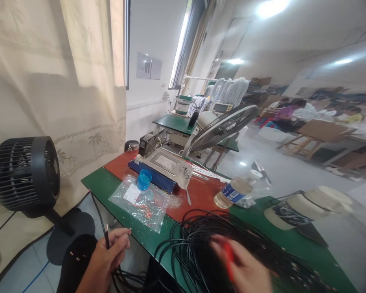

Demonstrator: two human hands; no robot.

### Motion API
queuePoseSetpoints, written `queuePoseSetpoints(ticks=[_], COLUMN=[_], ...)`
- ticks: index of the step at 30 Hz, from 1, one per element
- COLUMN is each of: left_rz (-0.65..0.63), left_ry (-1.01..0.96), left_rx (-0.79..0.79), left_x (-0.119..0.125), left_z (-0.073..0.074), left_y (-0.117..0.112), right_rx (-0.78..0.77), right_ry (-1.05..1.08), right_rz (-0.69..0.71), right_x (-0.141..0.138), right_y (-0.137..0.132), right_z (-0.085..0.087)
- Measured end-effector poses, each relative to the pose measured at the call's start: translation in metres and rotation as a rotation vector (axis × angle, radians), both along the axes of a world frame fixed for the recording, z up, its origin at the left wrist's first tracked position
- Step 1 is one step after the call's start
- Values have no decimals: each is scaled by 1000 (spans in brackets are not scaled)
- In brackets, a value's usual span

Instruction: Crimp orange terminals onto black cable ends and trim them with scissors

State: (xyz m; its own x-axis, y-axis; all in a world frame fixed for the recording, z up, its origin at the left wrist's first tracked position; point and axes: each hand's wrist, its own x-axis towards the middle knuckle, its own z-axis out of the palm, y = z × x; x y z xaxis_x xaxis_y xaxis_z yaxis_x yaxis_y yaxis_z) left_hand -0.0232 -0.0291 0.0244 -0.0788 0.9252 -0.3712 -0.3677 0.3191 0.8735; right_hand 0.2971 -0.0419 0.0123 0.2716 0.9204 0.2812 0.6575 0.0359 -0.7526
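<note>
My left hand (108,254) is closed in a pinch round a thin black cable (103,228) whose bared end sticks out between thumb and fingers, just off the near left edge of the table. My right hand (244,266) is blurred by motion over a big tangle of black cables (198,244) on the green table top; it grips a red-handled tool (230,254). A clear plastic bag (140,202) with small red parts lies flat on the table beyond my left hand.
A black fan (26,173) stands at the left by the curtain. A blue cup (144,179), a flat metal-topped machine (166,165), a lying plastic bottle (234,192) and tape rolls (295,209) sit on the green and red table (100,183). People work far right.
</note>
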Motion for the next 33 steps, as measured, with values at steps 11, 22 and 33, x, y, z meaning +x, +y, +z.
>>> queuePoseSetpoints(ticks=[11,22,33], left_rz=[11,-23,-47], left_ry=[80,230,262], left_rx=[0,44,64], left_x=[10,29,31], left_z=[-1,-9,-15], left_y=[16,33,36], right_rx=[-330,-370,-340], right_ry=[107,26,280], right_rz=[730,625,586], right_x=[-142,-133,-132], right_y=[24,34,42], right_z=[6,2,-16])
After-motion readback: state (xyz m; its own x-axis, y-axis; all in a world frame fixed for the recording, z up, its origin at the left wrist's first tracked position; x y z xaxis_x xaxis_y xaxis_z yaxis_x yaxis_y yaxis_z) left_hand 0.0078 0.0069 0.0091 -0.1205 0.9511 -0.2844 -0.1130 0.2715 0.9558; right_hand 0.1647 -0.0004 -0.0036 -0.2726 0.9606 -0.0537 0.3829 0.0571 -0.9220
